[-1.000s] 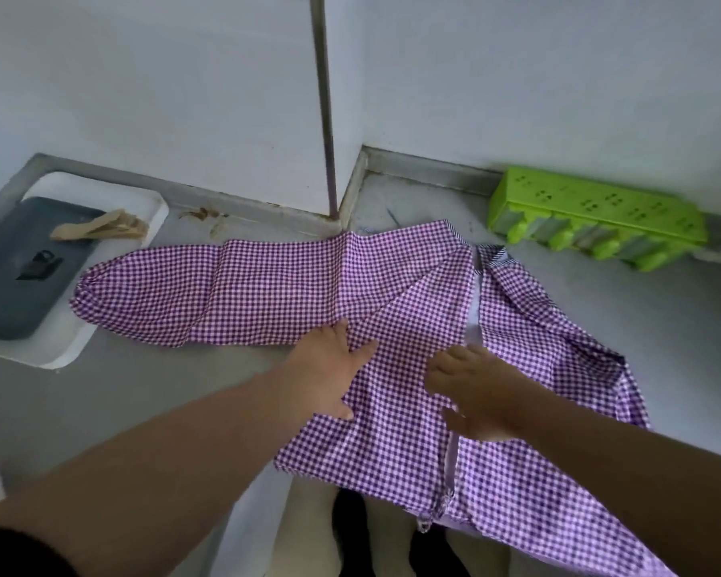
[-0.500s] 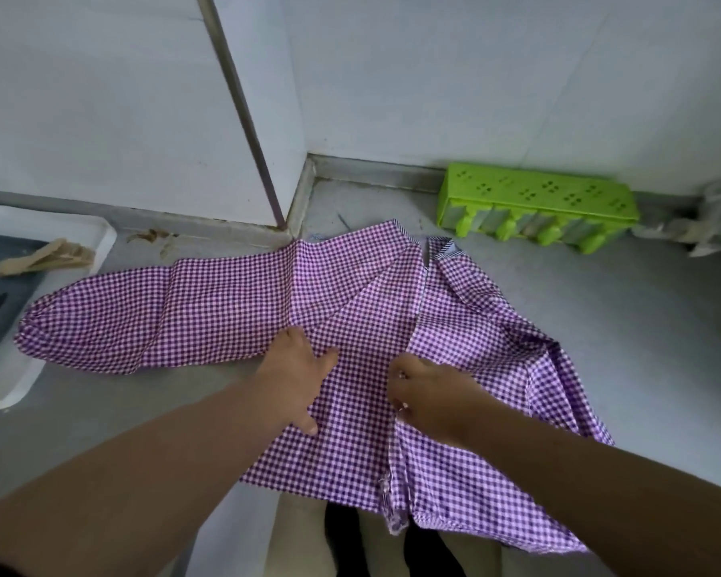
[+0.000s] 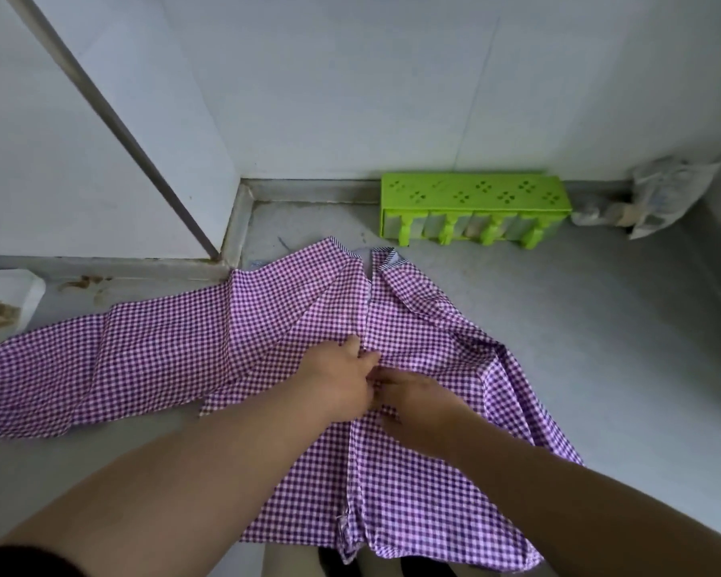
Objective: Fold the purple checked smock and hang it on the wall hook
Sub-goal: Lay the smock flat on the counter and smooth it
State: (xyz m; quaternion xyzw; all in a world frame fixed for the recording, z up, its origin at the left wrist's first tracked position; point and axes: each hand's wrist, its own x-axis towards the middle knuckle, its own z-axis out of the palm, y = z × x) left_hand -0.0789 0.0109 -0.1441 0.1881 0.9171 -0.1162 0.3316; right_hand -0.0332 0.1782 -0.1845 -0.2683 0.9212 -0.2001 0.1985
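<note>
While the purple checked smock (image 3: 292, 351) lies spread on a grey counter (image 3: 600, 347) in a white-walled corner, left hand (image 3: 342, 378) and right hand (image 3: 413, 403) pinch its centre seam; fingertips hidden.

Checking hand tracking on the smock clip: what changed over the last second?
Both hands slid inward along the smock and now meet at its centre seam: left hand, right hand, fingers touching the cloth there; whether they pinch it is unclear. The right half has bunched slightly. The left sleeve remains spread flat, and the green rack stays by the wall.
</note>
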